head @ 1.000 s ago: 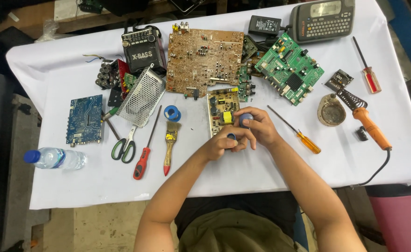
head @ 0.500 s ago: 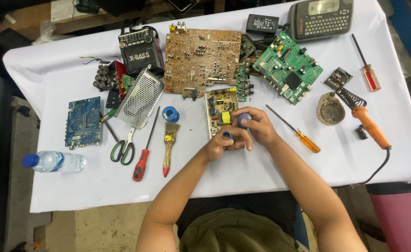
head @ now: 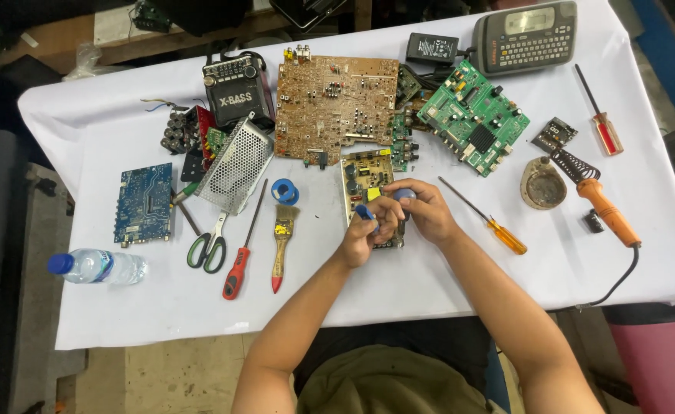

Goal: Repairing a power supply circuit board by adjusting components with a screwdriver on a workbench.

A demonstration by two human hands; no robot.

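A small yellowish circuit board [head: 362, 175] lies on the white cloth [head: 429, 284] at the middle of the table. My left hand [head: 368, 234] is closed around a thin tool with a blue tip [head: 363, 212], held over the board's near half. My right hand [head: 428, 211] sits beside it on the right, fingers curled over a small blue-grey object [head: 403, 195] at the board's edge. The two hands touch each other and hide the lower part of the board.
Left of the board lie a paintbrush [head: 280, 245], a red-handled screwdriver [head: 238, 268], scissors [head: 209, 247], a blue board [head: 144, 202], a water bottle [head: 96, 267]. Behind it: a large brown board [head: 336, 107], a green board [head: 472, 115]. To the right: an orange-handled screwdriver [head: 492, 226], a soldering iron [head: 606, 207].
Both hands stay over the small board with only slight finger shifts. The camera view drifted a little.
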